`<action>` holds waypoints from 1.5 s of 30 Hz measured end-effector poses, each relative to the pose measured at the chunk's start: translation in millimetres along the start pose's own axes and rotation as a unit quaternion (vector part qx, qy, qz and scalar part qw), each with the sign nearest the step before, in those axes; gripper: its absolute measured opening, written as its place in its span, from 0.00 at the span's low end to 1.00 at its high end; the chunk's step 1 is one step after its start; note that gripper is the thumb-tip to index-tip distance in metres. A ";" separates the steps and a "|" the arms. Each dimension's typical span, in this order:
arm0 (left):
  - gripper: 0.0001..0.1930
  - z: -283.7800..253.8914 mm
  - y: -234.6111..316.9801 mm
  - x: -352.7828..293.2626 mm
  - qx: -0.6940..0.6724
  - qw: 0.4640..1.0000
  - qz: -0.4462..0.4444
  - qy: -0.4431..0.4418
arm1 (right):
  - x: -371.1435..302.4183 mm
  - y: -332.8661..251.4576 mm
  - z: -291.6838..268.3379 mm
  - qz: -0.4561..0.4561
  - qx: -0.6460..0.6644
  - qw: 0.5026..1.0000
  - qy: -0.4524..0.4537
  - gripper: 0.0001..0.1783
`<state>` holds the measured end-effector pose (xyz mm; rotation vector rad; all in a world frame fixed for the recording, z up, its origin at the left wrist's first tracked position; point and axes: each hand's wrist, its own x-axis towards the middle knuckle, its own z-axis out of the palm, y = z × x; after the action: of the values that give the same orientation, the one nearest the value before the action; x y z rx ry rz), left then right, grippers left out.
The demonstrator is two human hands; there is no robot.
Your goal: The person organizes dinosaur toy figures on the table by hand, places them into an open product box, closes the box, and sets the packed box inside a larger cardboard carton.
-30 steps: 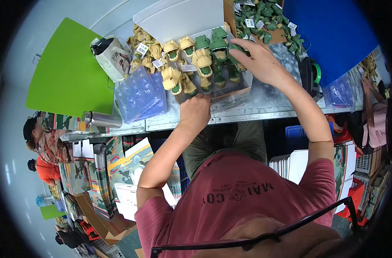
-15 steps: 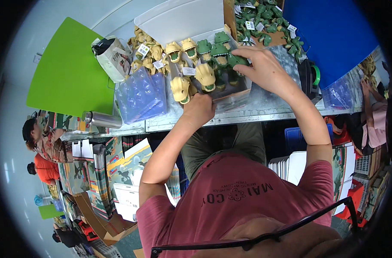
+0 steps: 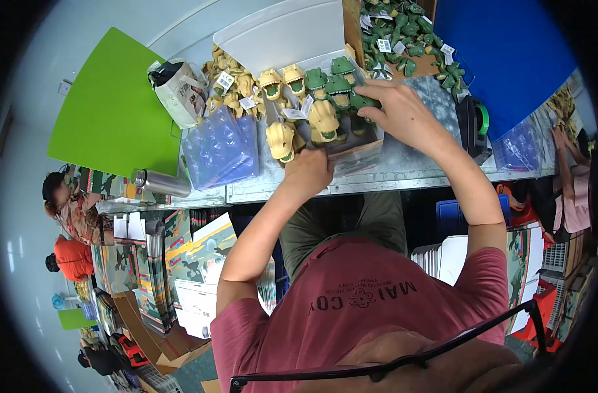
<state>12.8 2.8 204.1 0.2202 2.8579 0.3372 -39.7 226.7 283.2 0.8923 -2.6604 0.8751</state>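
Observation:
An open box (image 3: 356, 157) with its white lid (image 3: 282, 38) raised stands on the table before me. In it are rows of toy dinosaur heads, yellow ones (image 3: 270, 84) and green ones (image 3: 338, 88). My right hand (image 3: 404, 118) reaches over the right side, thumb and fingers closed around a green dinosaur toy (image 3: 362, 103). At the near left corner my left hand (image 3: 308, 171) is curled against the box, its fingertips hidden. Just above it are two larger yellow dinosaur heads, one at the left (image 3: 280, 141) and one further right (image 3: 324, 120). A white tag (image 3: 299, 110) sticks up between them.
Clear plastic trays (image 3: 220, 147) and a pile of yellow toys (image 3: 236, 88) lie to the left. Green toys (image 3: 404, 36) fill a carton at the back right. A metal bottle (image 3: 161, 183), a bag (image 3: 181, 98) and a black tape dispenser (image 3: 472, 128) stand nearby. Co-workers are at both sides.
The whole view has shifted slightly. The white tag between the yellow heads now tilts upward instead of lying flat. Both hands stay at nearly the same places on the box and green toy.

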 end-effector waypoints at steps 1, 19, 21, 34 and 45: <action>0.17 3.1 3.4 -8.1 0.018 0.999 0.013 0.047 | 1.1 4.5 1.4 -0.002 0.000 1.000 0.002 0.23; 0.30 -33.5 -24.1 -20.1 -0.097 0.918 0.168 0.345 | 7.2 23.2 -6.8 -0.005 0.057 0.998 -0.035 0.27; 0.30 -33.0 -22.6 -14.9 -0.128 0.911 0.176 0.349 | 6.3 17.5 -9.1 0.030 0.052 0.997 -0.044 0.25; 0.48 -17.6 -40.0 -25.2 -0.150 0.885 0.130 0.421 | 9.2 17.5 3.4 0.035 0.092 0.995 -0.027 0.24; 0.41 -2.3 -63.3 -23.9 -0.251 0.914 0.041 0.316 | 8.9 10.9 5.9 -0.046 -0.028 0.998 -0.017 0.24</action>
<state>27.5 -62.9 196.2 0.1441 3.2255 1.3599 -53.4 225.9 276.5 1.0166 -2.6352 0.7662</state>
